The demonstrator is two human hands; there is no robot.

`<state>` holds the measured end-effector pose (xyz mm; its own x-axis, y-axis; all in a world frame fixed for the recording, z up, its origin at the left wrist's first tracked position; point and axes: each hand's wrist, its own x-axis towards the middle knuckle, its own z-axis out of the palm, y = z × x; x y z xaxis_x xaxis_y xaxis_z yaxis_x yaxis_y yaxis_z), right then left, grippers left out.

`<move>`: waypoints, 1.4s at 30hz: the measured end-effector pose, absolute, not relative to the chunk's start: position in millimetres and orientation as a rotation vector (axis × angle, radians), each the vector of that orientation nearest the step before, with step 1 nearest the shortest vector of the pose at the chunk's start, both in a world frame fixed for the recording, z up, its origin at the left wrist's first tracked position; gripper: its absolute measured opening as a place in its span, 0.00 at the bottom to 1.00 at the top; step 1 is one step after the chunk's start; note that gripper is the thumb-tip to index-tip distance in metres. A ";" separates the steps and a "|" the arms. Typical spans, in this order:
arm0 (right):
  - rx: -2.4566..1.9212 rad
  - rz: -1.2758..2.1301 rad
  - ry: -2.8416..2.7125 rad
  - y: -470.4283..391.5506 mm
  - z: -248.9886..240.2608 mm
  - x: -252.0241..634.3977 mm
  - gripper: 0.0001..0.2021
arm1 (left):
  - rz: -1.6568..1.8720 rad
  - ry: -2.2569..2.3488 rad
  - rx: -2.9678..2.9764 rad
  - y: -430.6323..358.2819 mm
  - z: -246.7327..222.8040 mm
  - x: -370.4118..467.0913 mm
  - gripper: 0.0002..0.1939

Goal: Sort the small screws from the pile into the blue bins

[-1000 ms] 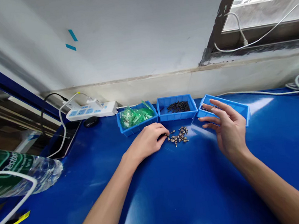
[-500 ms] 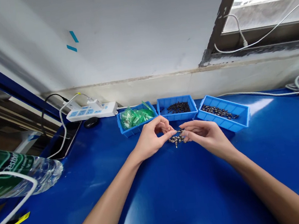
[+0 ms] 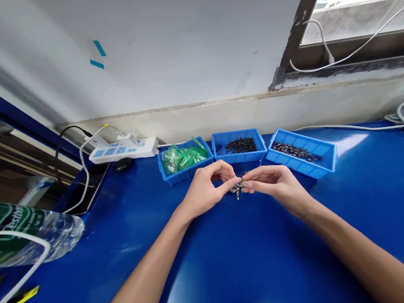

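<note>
The thumb and fingertips of my left hand (image 3: 209, 186) are pinched together on a small dark screw, mostly covered by the fingers. My right hand (image 3: 277, 181) is closed in a pinch and meets the left fingertips at the screw; whatever sits between its own fingers is too small to name. Directly below both hands, a small pile of shiny metal screws (image 3: 237, 191) lies on the blue table (image 3: 233, 260), partly hidden by the fingers.
Behind my hands stand three blue bins: one with green plastic bags (image 3: 184, 158), one with dark screws (image 3: 241, 145), one with metal-headed screws (image 3: 295, 151). To the left are a power strip (image 3: 124, 150), a black round object (image 3: 123, 165) and a water bottle (image 3: 30, 226).
My right hand has moved slightly left, so its fingertips now meet those of my left hand. The pile beneath is more covered. My left hand has barely moved.
</note>
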<state>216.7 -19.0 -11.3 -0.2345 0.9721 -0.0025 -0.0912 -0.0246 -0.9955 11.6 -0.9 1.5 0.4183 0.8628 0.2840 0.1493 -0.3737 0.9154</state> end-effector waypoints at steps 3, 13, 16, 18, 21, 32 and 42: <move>-1.071 1.395 -1.264 -17.6 -8.2 217.0 0.14 | 0.995 0.937 2.095 0.9 -1.9 9.1 0.06; -1.265 0.880 -0.938 -14.3 15.0 225.6 0.13 | 0.662 1.011 2.686 5.5 -18.6 2.2 0.16; -1.298 0.779 -0.828 -12.8 17.1 229.9 0.17 | 0.684 1.069 2.663 6.6 -18.6 0.0 0.15; -1.304 0.742 -0.795 -12.0 17.5 231.7 0.20 | 0.680 1.126 2.633 7.5 -18.7 -1.5 0.15; -1.290 0.718 -0.831 -11.6 16.1 232.5 0.23 | 0.659 1.216 2.597 9.2 -19.7 -3.4 0.15; -1.243 0.838 -1.038 -17.1 9.4 223.9 0.13 | 0.708 1.273 2.417 13.5 -21.3 -4.4 0.11; -1.236 0.941 -1.379 -20.2 2.5 217.5 0.11 | 0.943 1.105 2.181 7.5 -9.0 4.0 0.07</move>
